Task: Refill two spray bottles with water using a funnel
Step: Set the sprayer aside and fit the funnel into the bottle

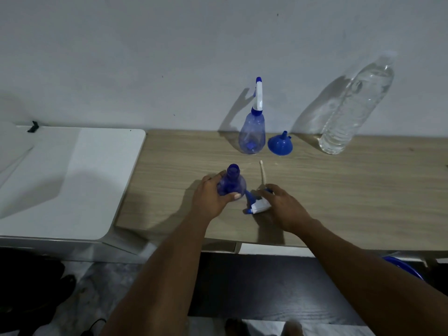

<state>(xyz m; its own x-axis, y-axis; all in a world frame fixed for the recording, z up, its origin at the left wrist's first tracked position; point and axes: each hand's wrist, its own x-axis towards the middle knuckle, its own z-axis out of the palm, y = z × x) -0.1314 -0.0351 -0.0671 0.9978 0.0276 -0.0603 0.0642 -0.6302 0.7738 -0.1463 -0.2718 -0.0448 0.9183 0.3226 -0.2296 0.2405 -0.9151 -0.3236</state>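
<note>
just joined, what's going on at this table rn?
A person is setting up a refill. The left hand grips an uncapped blue spray bottle standing on the wooden table. The right hand holds the removed spray head, lying beside it, dip tube pointing toward the wall. The second spray bottle, cap on, the funnel, mouth-down, and a clear water bottle sit by the wall, untouched.

Upper half of the frame: plain pale grey painted wall (121,44), flecked with small dark marks. Below, centre and right: light wood-grain tabletop (351,202). Just beside it, at left: white rounded-corner tabletop (72,178). Bottom centre: dark wood-grain surface (254,287). Dim light, shadows slanting left.
</note>
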